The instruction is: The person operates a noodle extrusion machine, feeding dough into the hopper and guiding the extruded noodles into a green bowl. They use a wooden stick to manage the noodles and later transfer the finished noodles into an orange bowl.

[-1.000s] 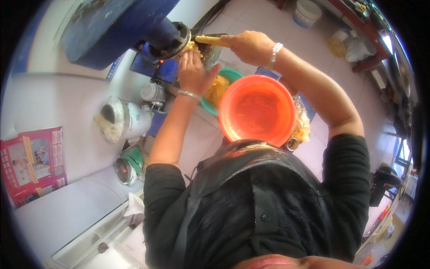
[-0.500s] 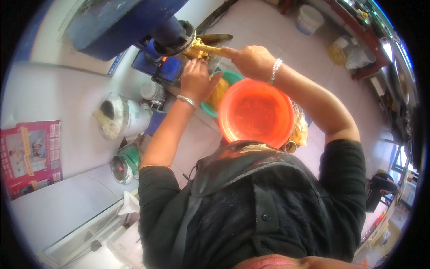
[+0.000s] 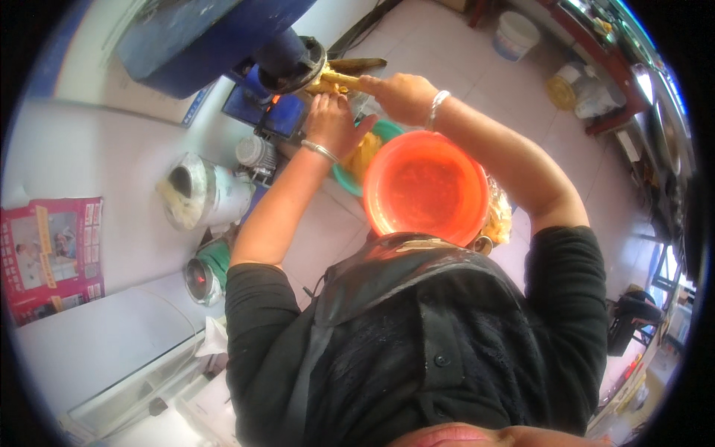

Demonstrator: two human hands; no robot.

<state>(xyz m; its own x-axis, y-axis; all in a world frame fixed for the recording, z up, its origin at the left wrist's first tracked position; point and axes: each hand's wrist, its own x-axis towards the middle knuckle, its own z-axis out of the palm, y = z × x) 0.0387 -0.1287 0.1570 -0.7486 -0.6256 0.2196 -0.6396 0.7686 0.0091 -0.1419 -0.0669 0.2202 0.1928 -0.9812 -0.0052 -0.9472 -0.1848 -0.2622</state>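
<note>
My right hand [image 3: 402, 98] is closed round the end of a yellowish wooden stick [image 3: 344, 79]. The stick's far end reaches to the round metal mouth [image 3: 304, 65] of a blue machine [image 3: 208, 46], where yellow crumbly material [image 3: 328, 86] is gathered. Just below that mouth, my left hand [image 3: 333, 123] lies palm down with its fingers stretched toward the crumbs and its thumb apart. Whether its fingertips touch the material is hard to see. Under the hands stands a green basin [image 3: 345, 180] with yellow pieces [image 3: 363, 155] in it, partly hidden by my left hand and an orange basin [image 3: 372, 186].
At the left, a white bucket [image 3: 227, 197] and a small motor [image 3: 255, 153] stand by the wall. A green-wrapped can [image 3: 212, 272] is nearer me. Farther off on the tiled floor are a white pail [image 3: 515, 37] and a yellowish container [image 3: 560, 89]. A poster [image 3: 56, 253] hangs at left.
My right hand has shifted a little left toward the machine's mouth, carrying the stick inward. My left hand has moved slightly right, still stretched out by the yellow material.
</note>
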